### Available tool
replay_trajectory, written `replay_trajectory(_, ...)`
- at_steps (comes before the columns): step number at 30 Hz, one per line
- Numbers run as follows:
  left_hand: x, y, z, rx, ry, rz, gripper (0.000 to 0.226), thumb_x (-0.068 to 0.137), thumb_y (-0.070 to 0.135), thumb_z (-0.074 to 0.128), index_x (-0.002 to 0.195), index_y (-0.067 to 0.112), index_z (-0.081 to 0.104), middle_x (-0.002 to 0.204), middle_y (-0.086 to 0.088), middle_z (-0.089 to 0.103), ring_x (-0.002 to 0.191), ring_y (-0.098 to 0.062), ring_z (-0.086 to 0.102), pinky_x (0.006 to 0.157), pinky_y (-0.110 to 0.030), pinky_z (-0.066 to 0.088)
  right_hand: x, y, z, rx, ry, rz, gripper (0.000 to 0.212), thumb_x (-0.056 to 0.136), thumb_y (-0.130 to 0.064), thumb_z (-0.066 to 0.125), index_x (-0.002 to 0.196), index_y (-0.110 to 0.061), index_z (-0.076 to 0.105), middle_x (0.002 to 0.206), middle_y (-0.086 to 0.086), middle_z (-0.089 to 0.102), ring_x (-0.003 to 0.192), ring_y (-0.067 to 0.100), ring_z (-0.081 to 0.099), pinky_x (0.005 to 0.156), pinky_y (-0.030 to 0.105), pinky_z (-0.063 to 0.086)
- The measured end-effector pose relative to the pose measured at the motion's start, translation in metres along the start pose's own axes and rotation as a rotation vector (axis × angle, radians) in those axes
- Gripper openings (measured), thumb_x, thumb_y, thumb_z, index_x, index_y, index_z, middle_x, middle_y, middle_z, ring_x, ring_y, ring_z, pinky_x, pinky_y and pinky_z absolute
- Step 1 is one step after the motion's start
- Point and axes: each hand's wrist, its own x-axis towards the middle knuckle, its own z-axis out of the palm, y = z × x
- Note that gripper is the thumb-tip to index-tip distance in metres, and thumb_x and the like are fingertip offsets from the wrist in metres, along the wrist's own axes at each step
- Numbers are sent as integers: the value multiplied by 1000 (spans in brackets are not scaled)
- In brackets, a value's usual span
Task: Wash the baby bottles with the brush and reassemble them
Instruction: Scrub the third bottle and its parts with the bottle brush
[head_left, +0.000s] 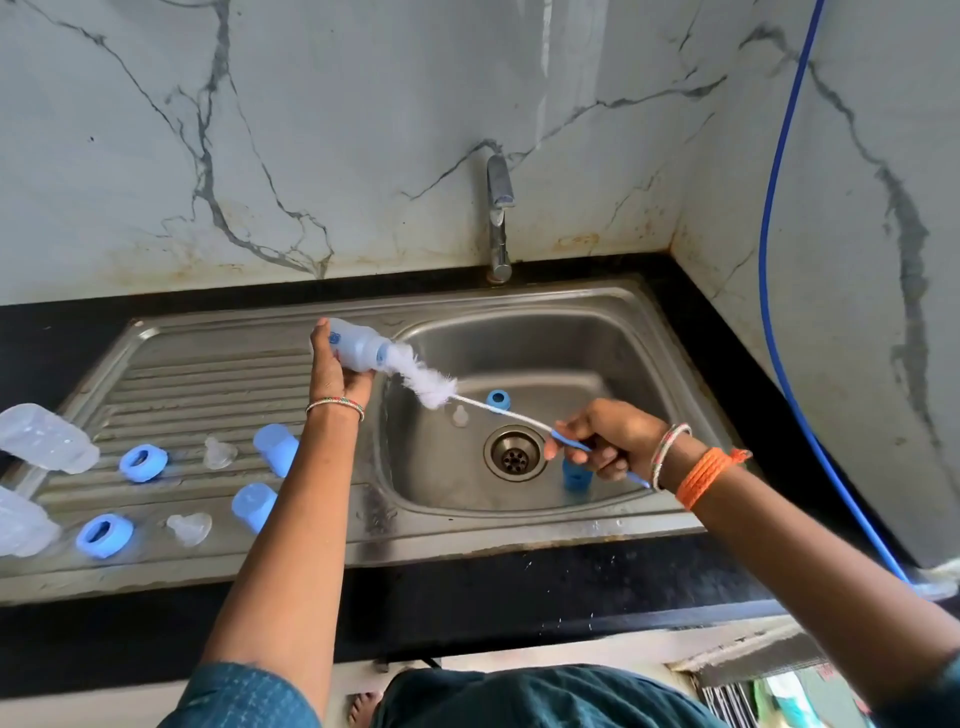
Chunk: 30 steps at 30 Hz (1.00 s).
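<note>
Baby bottle (358, 345), translucent with blue print, is held on its side above the left rim of the sink basin (623, 364), its mouth pointing right; the left hand (335, 369) grasps it with fingers wrapped under the body and the thumb up along its base. Bottle brush (426, 379): white bristle head lies at the bottle's mouth, mostly outside it, with the twisted wire stem running down and right to a blue handle. Right hand (602, 439) has its fingers clenched round that handle, over the basin near the drain (514, 457). Inside the basin lie a blue collar ring (497, 399), a clear teat (459, 415) and a blue cap (574, 475) partly hidden behind the right hand. On the ribbed steel drainboard (218, 374) to the left: two blue rings (143, 462) (104, 535), two clear teats (218, 453) (189, 527), two blue caps (276, 448) (253, 505), and two clear bottles (47, 436) (23, 525) lying at the left edge, partly cut off. Tap (498, 218) stands behind the basin, no water visible. Black worktop (519, 587) surrounds the sink. Blue hose (774, 218) runs down the right wall.
</note>
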Motion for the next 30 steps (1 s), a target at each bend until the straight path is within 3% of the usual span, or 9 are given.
replay_trajectory(3,-1,1,-1,-11,-8,21,25,92,37,54,94,12,52,82,-6,56,77,-18,58,63,-31,57,7,7,-6,63,-8,-50,34,100,-16,38,79,-8,63,47,-4,44,36,7,30,35,17,25)
replay_trajectory(7,6,7,-7,119,41,-58,48,90,52,51,114,10,49,110,-15,59,97,-26,59,82,-43,54,8,14,-8,-1022,806,-703,13,79,-10,68,87,-18,74,72,1,68,67,25,62,56,32,48)
replay_trajectory(9,8,5,-10,146,82,-82,58,92,49,49,131,6,44,116,-16,58,100,-26,58,91,-43,48,9,16,-10,-1190,935,-920,28,67,-1,70,90,-15,75,77,1,70,67,27,62,56,32,46)
replay_trajectory(12,7,0,-10,113,91,-66,42,96,40,46,121,7,50,94,-8,58,83,-19,58,101,-37,43,5,6,-5,-936,775,-709,11,77,-11,69,83,-18,74,69,-1,67,61,21,59,54,25,41)
replay_trajectory(15,6,-1,-9,28,101,-33,26,94,35,51,93,9,52,85,-7,58,77,-18,59,105,-39,40,2,-3,-6,-188,262,-172,32,96,-24,52,74,-9,70,52,-2,53,44,13,41,42,21,30)
replay_trajectory(21,7,0,-10,-23,79,-45,43,96,38,47,127,9,47,104,-11,58,111,-24,54,106,-41,39,4,8,0,-1065,1000,-829,14,69,-6,73,78,-17,73,70,-1,68,64,26,63,57,28,42)
replay_trajectory(23,4,-3,-8,-35,78,-34,34,97,36,45,115,9,52,89,-10,61,100,-22,57,103,-39,42,6,3,-4,-916,865,-710,10,73,-9,70,77,-18,72,70,-2,67,64,22,61,59,29,43)
replay_trajectory(27,3,-4,-10,-43,64,-6,26,96,35,47,91,10,53,77,-7,61,76,-18,58,98,-37,44,-1,-6,-5,-106,82,-7,33,98,-25,47,74,-10,64,50,-3,48,36,7,33,37,18,25)
replay_trajectory(30,5,-3,-11,18,60,-20,30,94,40,51,96,10,51,75,-8,66,77,-19,60,93,-39,48,5,8,-4,-537,386,-332,24,95,-26,55,75,-18,68,59,-3,60,49,11,50,47,21,38)
